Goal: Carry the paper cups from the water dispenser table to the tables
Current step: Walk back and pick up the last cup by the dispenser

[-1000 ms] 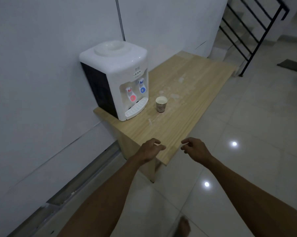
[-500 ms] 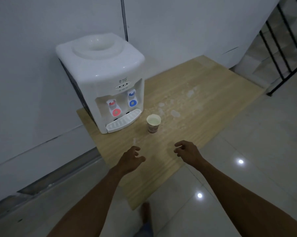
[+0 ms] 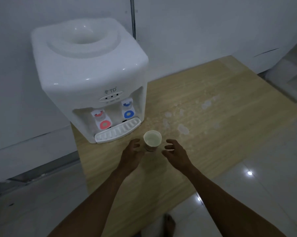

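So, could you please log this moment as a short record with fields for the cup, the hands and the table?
cup: one paper cup, upright on the table, just in front of the dispenser's drip tray
cup contents: pale inside; fill cannot be told
left hand: open, fingers spread, close beside the cup's left side, no grip yet
right hand: open, fingers curled, right of the cup, apart from it
table: light wood, pale blotches right of the cup
dispenser: white, no bottle on top, red tap and blue tap

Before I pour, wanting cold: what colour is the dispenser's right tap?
Blue, clearest in the head view.
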